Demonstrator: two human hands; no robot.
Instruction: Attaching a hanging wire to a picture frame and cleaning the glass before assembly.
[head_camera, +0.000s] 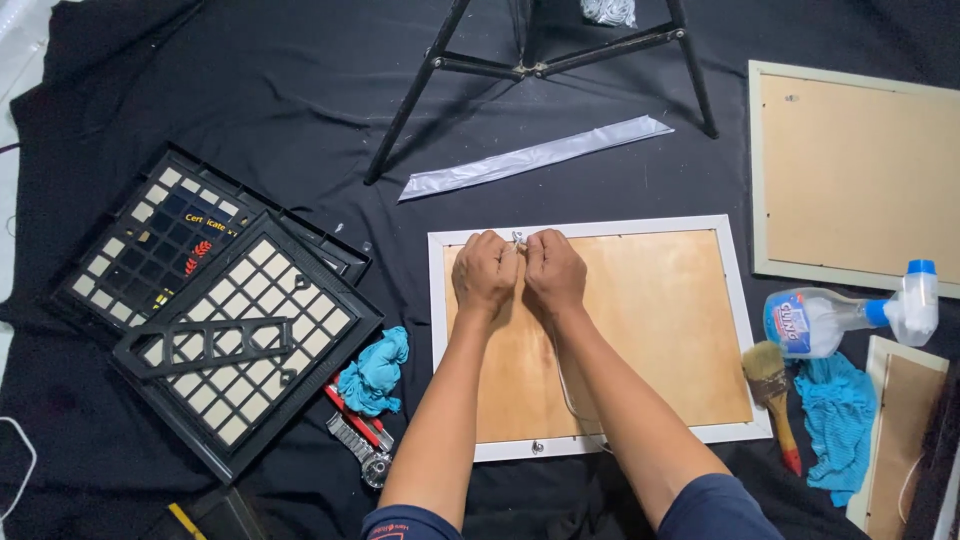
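A white picture frame lies face down on black cloth, its brown backing board up. My left hand and my right hand are side by side at the frame's far edge, fingers pinched around a small metal hanger there. A thin cord runs from my hands down the backing toward the near edge, where a small metal clip sits. What exactly each fingertip pinches is hidden by the knuckles.
Two black grid frames lie stacked at left, with a blue rag and a red-handled tool beside them. At right are another face-down frame, a spray bottle, a brush, and a blue cloth. A tripod and silver strip lie beyond.
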